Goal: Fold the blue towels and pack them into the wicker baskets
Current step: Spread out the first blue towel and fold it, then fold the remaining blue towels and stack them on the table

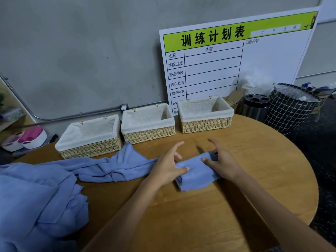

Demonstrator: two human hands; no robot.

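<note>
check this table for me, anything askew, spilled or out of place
Nothing looks damaged or spilled. The three wicker baskets stand upright in a row, lined and with no towels in them. The one untidy spot is the loose blue towels, heaped and twisted at the table's left edge, unfolded.

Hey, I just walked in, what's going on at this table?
A person is folding a small blue towel on the round wooden table, with the left hand and the right hand on it. Three lined wicker baskets sit empty along the back. More unfolded blue towels lie at the left.
</note>
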